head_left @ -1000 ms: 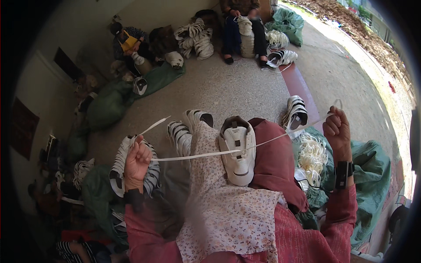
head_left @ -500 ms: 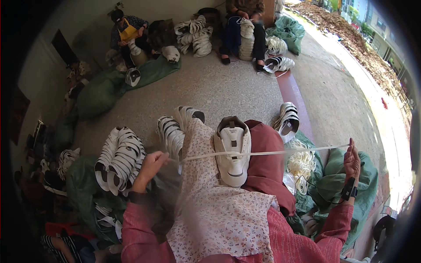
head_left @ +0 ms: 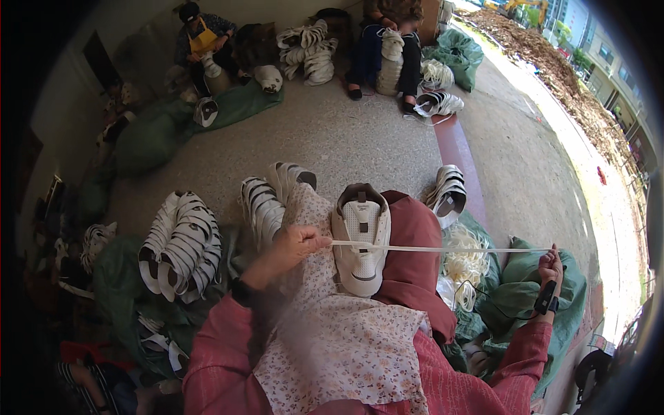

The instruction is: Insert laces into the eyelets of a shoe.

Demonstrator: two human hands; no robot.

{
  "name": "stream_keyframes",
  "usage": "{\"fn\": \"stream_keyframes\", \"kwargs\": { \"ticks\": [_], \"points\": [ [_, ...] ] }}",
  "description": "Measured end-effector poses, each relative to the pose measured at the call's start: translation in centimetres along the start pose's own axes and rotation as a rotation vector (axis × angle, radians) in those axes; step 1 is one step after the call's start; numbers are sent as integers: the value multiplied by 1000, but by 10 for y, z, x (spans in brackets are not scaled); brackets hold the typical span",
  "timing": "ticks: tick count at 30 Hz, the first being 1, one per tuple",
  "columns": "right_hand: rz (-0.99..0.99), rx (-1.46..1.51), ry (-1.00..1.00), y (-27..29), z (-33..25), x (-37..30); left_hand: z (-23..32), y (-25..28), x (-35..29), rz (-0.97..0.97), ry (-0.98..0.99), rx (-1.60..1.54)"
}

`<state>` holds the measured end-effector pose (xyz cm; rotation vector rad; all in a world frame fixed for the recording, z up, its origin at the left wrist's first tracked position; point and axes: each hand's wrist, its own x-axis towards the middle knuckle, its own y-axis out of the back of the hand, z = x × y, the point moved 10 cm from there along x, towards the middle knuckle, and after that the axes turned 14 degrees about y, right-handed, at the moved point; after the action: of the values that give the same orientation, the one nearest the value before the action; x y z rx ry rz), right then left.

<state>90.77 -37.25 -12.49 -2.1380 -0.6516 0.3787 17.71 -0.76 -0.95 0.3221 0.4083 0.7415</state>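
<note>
A white shoe upper (head_left: 362, 277) with a dark collar rests upright between my knees, its toe toward me. A flat white shoelace (head_left: 449, 249) passes through the eyelets at the low end of its opening and is stretched taut to the right. My left hand (head_left: 302, 244) pinches the lace's short end just left of the shoe. Far out to the right, my right hand (head_left: 550, 265) is closed on the long end of the lace, with the fingers pointing up.
Nested stacks of shoe uppers stand at left (head_left: 183, 242) and right (head_left: 449, 190). A heap of white laces (head_left: 465, 259) lies on green sacking (head_left: 536, 277) by my right knee. Across the floor sit two people with shoe uppers; a green sack (head_left: 155, 142) lies at far left.
My left hand has moved right, close to the shoe, so the lace's left part is shorter. My right hand has dropped a little and its outstretched fingers have curled in.
</note>
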Motion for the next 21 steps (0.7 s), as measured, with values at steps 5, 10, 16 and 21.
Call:
{"fn": "stream_keyframes", "kwargs": {
  "ticks": [5,10,16,21],
  "points": [
    [563,-311,129,-7,61,-6,-87,99,-55,356,365,151],
    [20,-357,53,-110,140,-8,3,77,-46,631,48,776],
    [-982,-1155,151,-378,300,-208,97,-33,-4,271,-503,373],
    [-1520,-1264,480,-420,342,-284,93,-61,28,158,-545,426]
  ]
}}
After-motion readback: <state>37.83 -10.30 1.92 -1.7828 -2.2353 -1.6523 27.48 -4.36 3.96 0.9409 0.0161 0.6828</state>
